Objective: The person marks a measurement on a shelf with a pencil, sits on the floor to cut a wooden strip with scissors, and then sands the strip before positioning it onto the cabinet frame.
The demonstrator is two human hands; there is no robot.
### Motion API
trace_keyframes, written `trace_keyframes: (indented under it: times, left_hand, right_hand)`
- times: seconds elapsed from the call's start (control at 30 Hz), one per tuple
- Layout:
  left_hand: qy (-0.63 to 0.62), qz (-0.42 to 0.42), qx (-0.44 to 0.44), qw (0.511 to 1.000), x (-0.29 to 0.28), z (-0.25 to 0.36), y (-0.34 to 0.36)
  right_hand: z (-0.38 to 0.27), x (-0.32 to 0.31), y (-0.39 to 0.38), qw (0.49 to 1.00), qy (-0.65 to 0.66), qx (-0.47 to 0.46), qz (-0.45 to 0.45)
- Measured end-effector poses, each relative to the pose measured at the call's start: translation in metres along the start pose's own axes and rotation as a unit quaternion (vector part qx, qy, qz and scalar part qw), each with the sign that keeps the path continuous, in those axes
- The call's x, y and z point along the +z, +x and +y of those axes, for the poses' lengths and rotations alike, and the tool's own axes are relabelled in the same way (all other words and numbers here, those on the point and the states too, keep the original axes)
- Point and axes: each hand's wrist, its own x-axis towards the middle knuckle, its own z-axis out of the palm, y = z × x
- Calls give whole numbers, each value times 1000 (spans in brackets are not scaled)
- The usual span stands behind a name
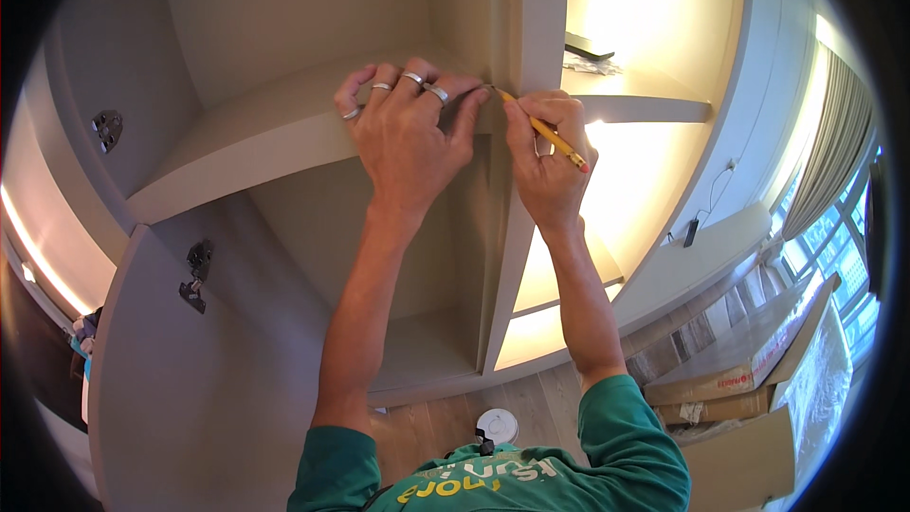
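Observation:
I grip a yellow pencil with red eraser in my right hand, its tip against the beige cabinet near the corner where the shelf meets the vertical divider. My left hand, with several silver rings, rests at the shelf's front edge, left of the tip, fingers bent and thumb close to the forefinger; whatever may be between them is hidden. A metal hinge sits on the upper left side, another on the open lower door.
Lit shelves hold a dark flat object on the right. Cardboard packaging lies at lower right, a white round device on the wooden floor. A black adapter hangs on a cord beside a curtained window.

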Motion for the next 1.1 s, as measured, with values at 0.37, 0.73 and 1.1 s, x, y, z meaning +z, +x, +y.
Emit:
trace_keyframes:
  times: [0.37, 0.73, 1.1]
  left_hand:
    - [0, -3, -3, 1000, -2, 2, 1]
    - [-4, 6, -4, 1000, 0, 0, 1]
    - [4, 1, 1, 1000, -3, 2, 1]
  right_hand:
    - [0, -1, -1, 1000, 7, 3, -6]
    - [2, 1, -1, 1000, 10, -2, 2]
    - [-4, -3, 0, 1000, 4, 19, -8]
